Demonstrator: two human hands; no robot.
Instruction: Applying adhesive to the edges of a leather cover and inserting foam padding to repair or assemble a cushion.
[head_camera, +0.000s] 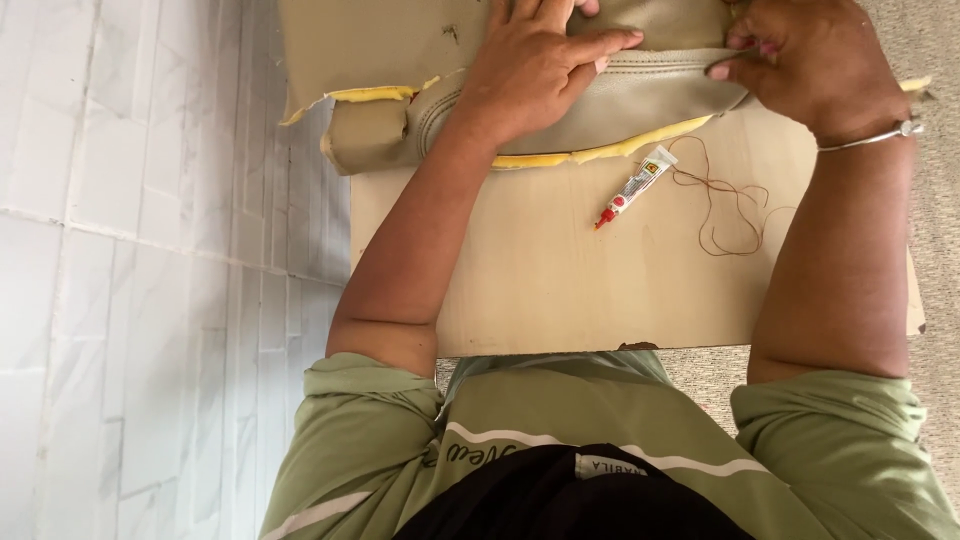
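Note:
A beige leather-like cover (380, 40) with yellow foam along its torn edge lies across the far end of a pale wooden board (560, 290). My left hand (540, 70) lies on top of the cover's stitched seam, fingers spread over it and pressing it down. My right hand (810, 60), with a silver bangle at the wrist, pinches the cover's edge at the right between thumb and fingers. Whether a needle is in those fingers is hidden. A length of brown thread (730, 205) lies looped on the board below my right hand.
A small white glue tube with a red cap (635, 187) lies on the board between my forearms. White marble-patterned tiles (150, 270) fill the left side. A grey carpet-like surface (935, 200) shows at the right edge.

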